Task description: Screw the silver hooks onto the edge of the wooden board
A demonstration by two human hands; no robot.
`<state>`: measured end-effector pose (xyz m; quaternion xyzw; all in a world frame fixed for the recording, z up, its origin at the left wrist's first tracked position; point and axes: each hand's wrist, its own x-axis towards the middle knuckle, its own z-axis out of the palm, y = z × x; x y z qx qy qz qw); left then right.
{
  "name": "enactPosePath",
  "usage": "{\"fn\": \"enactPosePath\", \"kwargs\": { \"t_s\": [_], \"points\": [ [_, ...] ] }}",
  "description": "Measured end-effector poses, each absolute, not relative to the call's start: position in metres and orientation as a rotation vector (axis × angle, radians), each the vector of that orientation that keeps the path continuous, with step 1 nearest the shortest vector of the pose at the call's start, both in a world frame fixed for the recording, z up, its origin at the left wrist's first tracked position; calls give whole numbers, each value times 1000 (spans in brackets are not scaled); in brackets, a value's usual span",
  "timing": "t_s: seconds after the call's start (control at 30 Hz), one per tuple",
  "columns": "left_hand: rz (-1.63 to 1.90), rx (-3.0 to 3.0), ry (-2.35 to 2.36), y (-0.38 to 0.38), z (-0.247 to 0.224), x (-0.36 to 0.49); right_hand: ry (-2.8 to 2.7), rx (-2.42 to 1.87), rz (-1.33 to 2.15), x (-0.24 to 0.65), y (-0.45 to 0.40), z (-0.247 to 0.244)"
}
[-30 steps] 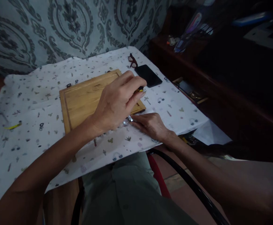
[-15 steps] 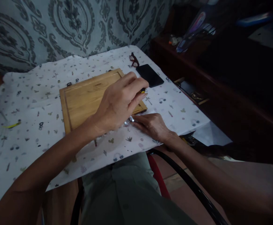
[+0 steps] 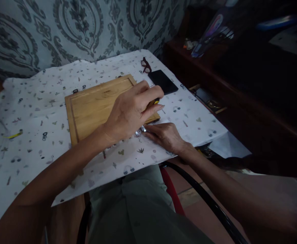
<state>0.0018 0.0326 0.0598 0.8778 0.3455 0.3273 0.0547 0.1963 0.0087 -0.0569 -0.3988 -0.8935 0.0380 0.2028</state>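
Observation:
A framed wooden cabinet door (image 3: 94, 108) lies flat on the cloth-covered table. My left hand (image 3: 134, 110) is above its near right part, fingers closed around the black-and-yellow handle of what looks like a screwdriver (image 3: 156, 101). The tool's shaft and tip are hidden behind that hand. Below it, at the door's near edge, is a shiny metal hinge (image 3: 142, 129), partly covered. My right hand (image 3: 166, 136) rests on the tablecloth, its fingertips pinching the hinge's right end.
A black phone (image 3: 163, 81) and red-framed glasses (image 3: 146, 65) lie beyond the door. A yellow strip (image 3: 14, 135) is on the tablecloth (image 3: 31, 112) at left. Dark furniture with an open drawer (image 3: 211, 101) stands to the right; the patterned wall is behind.
My left hand has shifted slightly down and right, and its fingers have turned, showing more of the screwdriver's handle. My right hand and the door have stayed in place.

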Motion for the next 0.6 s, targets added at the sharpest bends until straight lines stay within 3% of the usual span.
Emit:
{"fn": "enactPosePath", "kwargs": {
  "t_s": [0.6],
  "points": [
    [904,2759,1131,31,66,-1,-2493,-1099,113,197,9,-57]
  ]
}}
